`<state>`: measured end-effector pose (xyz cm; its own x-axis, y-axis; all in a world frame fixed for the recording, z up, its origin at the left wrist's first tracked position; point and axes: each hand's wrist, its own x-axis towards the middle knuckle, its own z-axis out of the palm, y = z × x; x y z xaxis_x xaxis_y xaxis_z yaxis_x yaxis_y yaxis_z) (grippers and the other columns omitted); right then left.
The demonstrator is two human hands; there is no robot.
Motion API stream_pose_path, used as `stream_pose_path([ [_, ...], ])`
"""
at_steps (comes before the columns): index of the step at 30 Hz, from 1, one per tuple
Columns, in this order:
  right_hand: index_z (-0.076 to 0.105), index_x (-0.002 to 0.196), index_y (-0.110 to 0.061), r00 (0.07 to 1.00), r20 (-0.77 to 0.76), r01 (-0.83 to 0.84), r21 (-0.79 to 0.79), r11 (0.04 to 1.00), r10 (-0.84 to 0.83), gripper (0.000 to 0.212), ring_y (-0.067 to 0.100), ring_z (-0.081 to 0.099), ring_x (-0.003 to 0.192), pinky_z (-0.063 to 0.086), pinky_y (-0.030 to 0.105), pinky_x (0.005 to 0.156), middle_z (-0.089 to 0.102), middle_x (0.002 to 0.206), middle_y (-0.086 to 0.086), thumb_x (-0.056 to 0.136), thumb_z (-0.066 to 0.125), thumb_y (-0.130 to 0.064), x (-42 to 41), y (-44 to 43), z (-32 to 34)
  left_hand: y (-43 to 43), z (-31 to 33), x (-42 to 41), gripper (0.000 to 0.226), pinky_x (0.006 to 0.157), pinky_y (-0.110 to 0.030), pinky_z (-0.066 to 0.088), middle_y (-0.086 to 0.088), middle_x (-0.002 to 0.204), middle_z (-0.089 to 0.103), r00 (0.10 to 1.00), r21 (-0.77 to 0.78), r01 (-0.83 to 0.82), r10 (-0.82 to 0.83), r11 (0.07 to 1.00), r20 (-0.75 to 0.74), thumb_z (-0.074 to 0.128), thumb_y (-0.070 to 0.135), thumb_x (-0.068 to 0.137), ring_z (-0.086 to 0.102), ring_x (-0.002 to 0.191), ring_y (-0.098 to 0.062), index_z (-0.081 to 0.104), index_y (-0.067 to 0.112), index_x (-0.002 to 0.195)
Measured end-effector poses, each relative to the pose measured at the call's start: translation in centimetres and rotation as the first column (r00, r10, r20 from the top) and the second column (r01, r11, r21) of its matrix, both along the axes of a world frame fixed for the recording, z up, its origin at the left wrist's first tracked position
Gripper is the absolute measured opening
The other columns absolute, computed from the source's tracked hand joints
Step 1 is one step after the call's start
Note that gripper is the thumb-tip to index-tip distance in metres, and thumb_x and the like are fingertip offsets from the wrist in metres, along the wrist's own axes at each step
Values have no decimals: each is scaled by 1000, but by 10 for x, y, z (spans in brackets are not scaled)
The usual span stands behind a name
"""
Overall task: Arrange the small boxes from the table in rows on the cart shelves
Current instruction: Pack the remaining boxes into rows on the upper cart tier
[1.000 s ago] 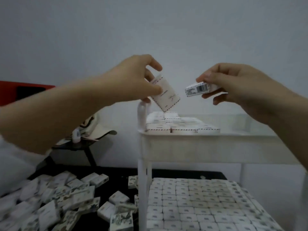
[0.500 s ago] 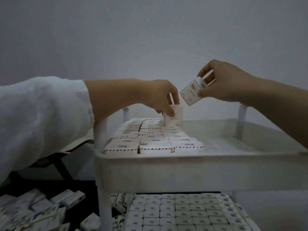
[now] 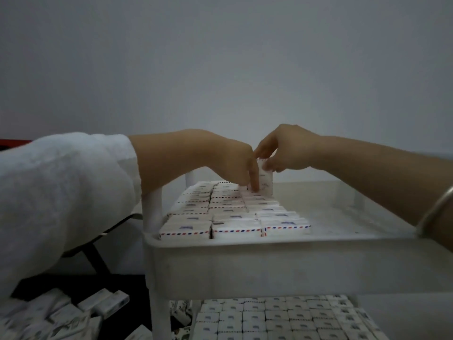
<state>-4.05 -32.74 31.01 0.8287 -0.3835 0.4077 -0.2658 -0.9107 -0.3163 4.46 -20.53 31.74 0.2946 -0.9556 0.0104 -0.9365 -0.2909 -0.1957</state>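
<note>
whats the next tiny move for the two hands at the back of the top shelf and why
Probably tip the upright small white box flat at the row's end and release it. The right hand pinches its top while it stands on end behind the flat rows of striped-edge white boxes on the white plastic cart's top shelf. The left hand presses straight fingers down beside it.

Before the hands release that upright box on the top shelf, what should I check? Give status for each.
1. Right hand pinches the upright box: ok.
2. Left hand presses on the laid rows beside it: ok.
3. Box lies flat like its neighbours: not ok, it stands on end.
4. Its lower edge seated: cannot tell, fingers hide it.
5. Bare room on the top shelf right of the rows: ok.
</note>
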Motion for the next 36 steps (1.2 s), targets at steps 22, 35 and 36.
stream_pose_path([
  [22, 71, 92, -31, 787, 505, -273, -231, 934, 355, 37, 7, 64, 83, 52, 28, 71, 68, 82, -15, 85, 47, -4, -43, 138, -57, 174, -75, 40, 19, 80, -11, 50, 19, 108, 67, 886, -936, -42, -419, 350, -196, 56, 25, 95, 60, 101, 5, 66, 37, 105],
  [35, 59, 117, -18, 916, 208, -389, 676, 626, 345, 46, 15, 62, 99, 51, 29, 88, 66, 99, -1, 91, 36, 12, 78, 246, -233, 224, -355, 129, 53, 107, -38, 32, -4, 148, 41, 947, -230, -241, 176, 943, -270, 43, 11, 88, 31, 139, -29, 52, 31, 136],
  [36, 58, 117, -15, 943, 202, -319, 770, 552, 264, 45, 15, 61, 99, 51, 26, 87, 65, 99, 1, 91, 35, 13, 92, 243, -248, 227, -359, 130, 55, 114, -40, 25, -5, 154, 32, 934, -192, -276, 215, 942, -285, 43, 13, 89, 20, 144, -29, 45, 34, 140],
])
